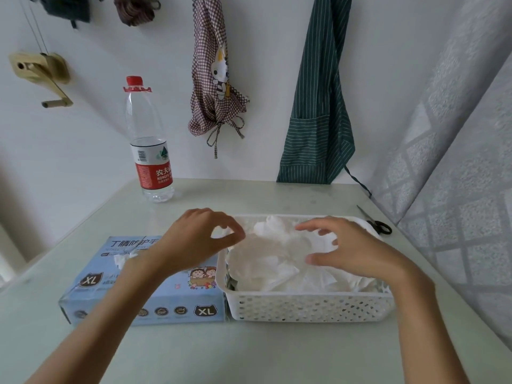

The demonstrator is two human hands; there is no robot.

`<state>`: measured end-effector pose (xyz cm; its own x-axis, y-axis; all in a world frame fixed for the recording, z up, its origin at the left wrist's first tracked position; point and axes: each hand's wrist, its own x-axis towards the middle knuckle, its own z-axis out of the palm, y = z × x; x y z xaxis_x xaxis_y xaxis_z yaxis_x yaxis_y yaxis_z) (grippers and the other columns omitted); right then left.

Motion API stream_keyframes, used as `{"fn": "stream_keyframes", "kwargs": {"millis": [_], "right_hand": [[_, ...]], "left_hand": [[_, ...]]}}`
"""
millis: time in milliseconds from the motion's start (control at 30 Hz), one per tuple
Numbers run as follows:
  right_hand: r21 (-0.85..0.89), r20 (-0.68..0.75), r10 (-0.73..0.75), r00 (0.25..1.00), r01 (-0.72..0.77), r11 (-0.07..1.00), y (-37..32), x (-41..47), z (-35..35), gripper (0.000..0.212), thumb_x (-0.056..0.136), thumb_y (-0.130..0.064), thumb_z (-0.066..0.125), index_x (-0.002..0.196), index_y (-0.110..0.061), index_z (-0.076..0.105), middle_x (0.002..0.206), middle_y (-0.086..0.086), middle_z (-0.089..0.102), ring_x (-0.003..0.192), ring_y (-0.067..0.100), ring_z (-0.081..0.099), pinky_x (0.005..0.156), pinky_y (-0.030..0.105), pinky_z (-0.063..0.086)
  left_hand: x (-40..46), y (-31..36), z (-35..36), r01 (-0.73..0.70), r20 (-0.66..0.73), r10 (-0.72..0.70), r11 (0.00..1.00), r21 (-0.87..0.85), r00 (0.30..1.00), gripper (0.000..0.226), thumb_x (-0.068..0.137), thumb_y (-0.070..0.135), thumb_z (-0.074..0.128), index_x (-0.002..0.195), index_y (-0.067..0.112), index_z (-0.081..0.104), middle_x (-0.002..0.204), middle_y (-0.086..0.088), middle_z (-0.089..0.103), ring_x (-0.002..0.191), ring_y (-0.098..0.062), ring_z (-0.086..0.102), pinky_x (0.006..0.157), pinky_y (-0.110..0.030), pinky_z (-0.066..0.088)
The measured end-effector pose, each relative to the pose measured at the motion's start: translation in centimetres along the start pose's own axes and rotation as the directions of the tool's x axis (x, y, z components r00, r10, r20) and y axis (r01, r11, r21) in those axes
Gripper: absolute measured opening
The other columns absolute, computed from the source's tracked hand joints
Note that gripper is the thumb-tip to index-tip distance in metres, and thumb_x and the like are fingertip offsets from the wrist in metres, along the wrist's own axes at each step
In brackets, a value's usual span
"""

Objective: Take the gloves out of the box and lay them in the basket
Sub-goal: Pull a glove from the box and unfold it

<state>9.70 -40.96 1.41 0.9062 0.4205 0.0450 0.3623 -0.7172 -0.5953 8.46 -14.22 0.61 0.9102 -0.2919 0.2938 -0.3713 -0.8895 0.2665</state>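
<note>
Gloves [279,261] lie heaped in the white perforated basket [310,306] — thin, pale, crumpled sheets filling it from wall to wall. Both hands hover over the pile. Left hand [199,239] hangs above the basket's 9 o'clock edge, reaching across from over the box; its fingers are loosely curled, thumb and forefinger forming an open ring with nothing visibly between them. Right hand [346,245] is spread above the middle of the heap, fingers relaxed and apart, thumb low at 7 o'clock of the palm, holding nothing; whether the fingertips touch the gloves I cannot tell.

Blue glove box [144,289], marked XL, sits at the basket's 9 o'clock, its side just against the basket wall. One white glove tuft [123,259] pokes up from the slot in its top, beside the left wrist.

On the pale table [249,353], a water bottle [149,145] with a red cap stands at 11 o'clock from the box, well apart. Scissors [376,221] lie at the basket's 2 o'clock corner — black handles near the rim. Two aprons, checked [216,79] and green-striped [318,106], hang on the wall behind.
</note>
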Motion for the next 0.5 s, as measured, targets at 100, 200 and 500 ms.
{"fn": "stream_keyframes", "kwargs": {"millis": [100, 200, 500], "right_hand": [[0.007, 0.156, -0.024, 0.988, 0.023, 1.0, -0.7, 1.0, 1.8, 0.055, 0.079, -0.037, 0.075, 0.127, -0.048, 0.05, 0.138, -0.017, 0.04, 0.131, 0.004, 0.034, 0.111, 0.033, 0.032], [-0.05, 0.25, 0.014, 0.968, -0.001, 0.999, -0.5, 1.5, 3.0, 0.054, 0.082, -0.041, 0.071, 0.131, -0.048, 0.047, 0.139, -0.014, 0.036, 0.131, 0.005, 0.034, 0.11, 0.031, 0.032], [-0.066, -0.057, -0.07, 0.996, 0.066, 0.996, -3.2, 0.2, 1.4, 0.034, 0.08, -0.045, 0.067, 0.111, -0.054, 0.055, 0.114, -0.038, 0.047, 0.099, -0.032, 0.035, 0.085, 0.005, 0.034]], "left_hand": [[-1.5, -0.1, 0.2, 0.035, -0.051, -0.033, 0.999, 0.033, 0.998, 0.02, 0.081, 0.054, 0.062, 0.096, 0.043, 0.07, 0.101, 0.022, 0.067, 0.09, -0.002, 0.055, 0.081, -0.019, 0.03], [-1.6, -0.2, 1.3, 0.018, -0.025, -0.017, 0.999, 0.051, 1.0, 0.023, 0.082, 0.053, 0.062, 0.097, 0.039, 0.072, 0.102, 0.023, 0.067, 0.099, -0.002, 0.053, 0.087, -0.02, 0.032], [-5.3, -6.9, -4.4, 0.209, 0.027, -0.208, 0.957, -0.201, 0.978, 0.02, 0.092, 0.038, 0.05, 0.108, 0.048, 0.058, 0.122, 0.023, 0.057, 0.114, 0.0, 0.053, 0.102, -0.027, 0.041]]}}
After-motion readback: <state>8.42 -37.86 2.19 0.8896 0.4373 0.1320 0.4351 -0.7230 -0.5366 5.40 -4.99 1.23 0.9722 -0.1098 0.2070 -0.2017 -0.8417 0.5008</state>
